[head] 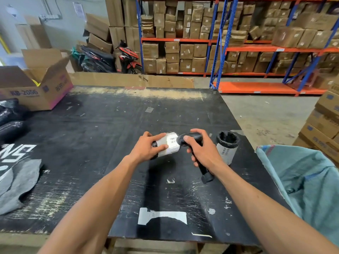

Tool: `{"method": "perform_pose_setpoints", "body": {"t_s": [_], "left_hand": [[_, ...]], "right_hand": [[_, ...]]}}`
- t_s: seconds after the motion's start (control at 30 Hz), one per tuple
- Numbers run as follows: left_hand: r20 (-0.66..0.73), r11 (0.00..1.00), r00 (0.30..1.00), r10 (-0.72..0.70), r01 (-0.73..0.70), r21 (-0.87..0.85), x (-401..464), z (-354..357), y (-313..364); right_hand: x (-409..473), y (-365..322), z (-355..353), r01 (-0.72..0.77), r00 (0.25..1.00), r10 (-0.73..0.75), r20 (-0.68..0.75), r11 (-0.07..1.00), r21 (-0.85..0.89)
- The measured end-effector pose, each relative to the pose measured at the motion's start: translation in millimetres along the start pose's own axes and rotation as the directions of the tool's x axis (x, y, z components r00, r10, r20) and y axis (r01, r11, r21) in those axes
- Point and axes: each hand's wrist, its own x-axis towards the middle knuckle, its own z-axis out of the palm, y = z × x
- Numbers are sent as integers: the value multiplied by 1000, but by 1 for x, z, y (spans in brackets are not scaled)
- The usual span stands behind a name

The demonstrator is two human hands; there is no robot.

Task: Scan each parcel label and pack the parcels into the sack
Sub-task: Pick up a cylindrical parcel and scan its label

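Observation:
My left hand (146, 147) grips a small cylindrical parcel (169, 144) wrapped in black plastic, its white barcode label turned to the right. My right hand (203, 149) holds a black handheld scanner (192, 137), whose head almost touches that label. Both are held just above the black table (110, 125). A second black parcel (227, 146) with a white label stands upright on the table, right behind my right hand. The teal woven sack (308, 180) hangs open at the table's right edge.
More black-wrapped parcels (11, 120) lie at the table's left edge, next to an open cardboard box (36, 87). A grey cloth (18, 180) lies at front left. A torn label (161, 216) sticks to the table. Stacked boxes (322, 121) stand on the floor at right.

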Motion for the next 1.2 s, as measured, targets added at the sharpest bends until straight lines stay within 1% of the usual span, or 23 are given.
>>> {"method": "perform_pose_setpoints", "body": {"t_s": [0.13,0.6,1.03,1.13,1.2], "left_hand": [[-6,999,999,38,-38,0,3,1,2],[-6,996,996,85,-85,2,15,3,19],[-5,996,996,89,-89,-7,21,0,26],[-20,997,997,74,-75,-33,18,0,27],[-59,995,997,44,-49,-87,14,2,27]], "right_hand": [[-1,-5,-5,30,1000,-31,-7,999,-31],[-4,-11,-22,71,995,-77,-63,994,-88],[-1,-15,-19,60,997,-64,-51,996,-72],[0,-13,-17,55,997,-59,-54,996,-69],[1,-9,-14,46,997,-49,-53,997,-63]]}}
